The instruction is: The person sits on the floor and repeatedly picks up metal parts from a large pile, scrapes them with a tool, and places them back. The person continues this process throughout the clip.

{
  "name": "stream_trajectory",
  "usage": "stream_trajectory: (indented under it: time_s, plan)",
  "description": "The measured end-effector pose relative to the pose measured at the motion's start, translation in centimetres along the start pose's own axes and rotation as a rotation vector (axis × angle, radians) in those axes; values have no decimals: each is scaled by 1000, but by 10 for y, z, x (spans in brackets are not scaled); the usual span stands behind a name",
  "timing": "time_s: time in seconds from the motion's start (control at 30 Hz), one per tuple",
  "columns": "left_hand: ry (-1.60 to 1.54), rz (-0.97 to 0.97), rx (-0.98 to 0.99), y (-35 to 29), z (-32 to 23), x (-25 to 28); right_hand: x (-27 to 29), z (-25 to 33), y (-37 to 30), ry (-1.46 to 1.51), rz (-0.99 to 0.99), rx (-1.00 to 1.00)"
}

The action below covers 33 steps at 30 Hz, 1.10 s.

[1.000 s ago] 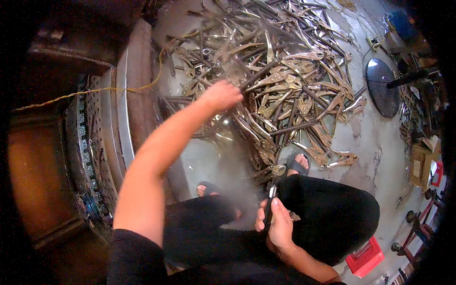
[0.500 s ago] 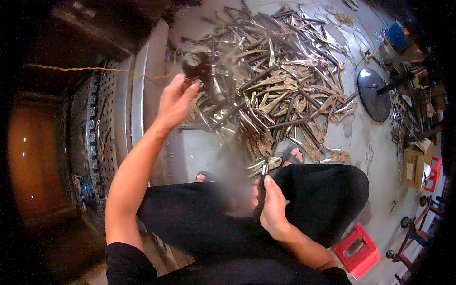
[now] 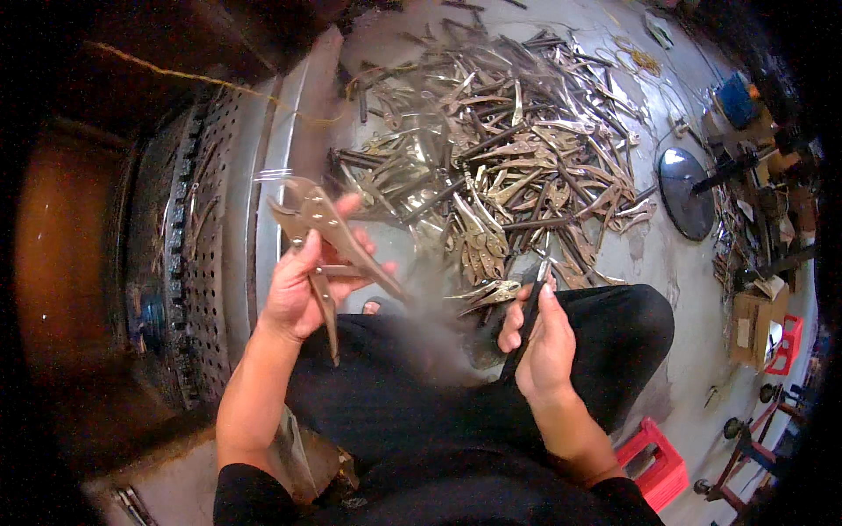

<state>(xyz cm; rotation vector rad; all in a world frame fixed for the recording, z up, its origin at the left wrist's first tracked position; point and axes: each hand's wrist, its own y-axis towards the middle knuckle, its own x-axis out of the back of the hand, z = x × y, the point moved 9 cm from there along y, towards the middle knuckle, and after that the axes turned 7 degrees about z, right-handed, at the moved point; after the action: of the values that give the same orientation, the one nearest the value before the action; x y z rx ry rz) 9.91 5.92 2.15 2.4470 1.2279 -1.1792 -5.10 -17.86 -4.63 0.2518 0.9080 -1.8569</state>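
Note:
My left hand is closed around locking pliers, raised at the left above my thigh. Their jaws point up and away, and the two handles spread apart toward me. In my right hand, over the other thigh, is a slim black-handled tool with a metal tip pointing away; its exact kind is unclear. More pliers lie on the floor just beyond that hand. Farther out spreads a large heap of metal pliers, some with dark handles. A grey blur on the lens hides part of the middle.
At my left stands a metal bench with a perforated panel, and a yellow cord runs above it. To the right are a round black base, a cardboard box, a red stool and a wheeled frame.
My left hand has come back toward me from the heap's left side, now clearly showing the locking pliers in it. My right hand has shifted right and slightly away with the black-handled tool.

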Motion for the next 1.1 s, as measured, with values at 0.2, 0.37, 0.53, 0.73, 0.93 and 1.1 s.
stream_trajectory:
  time_s: [0.2,0.37,0.53,0.73,0.93,1.1]
  plan:
    - [-65,-97,152,-5,42,7,-67,26,2,-433,290,109]
    - [-147,-6,236,-3,68,-26,-80,24,16,-778,318,239]
    - [-9,-2,233,-2,86,-47,-86,19,13,-863,297,244]
    - [211,40,239,-4,96,-36,-99,29,9,-956,275,332]
    - [288,106,221,-5,99,-38,-89,44,13,-720,148,320]
    - [387,170,292,-5,97,-56,-90,55,23,-416,130,294]
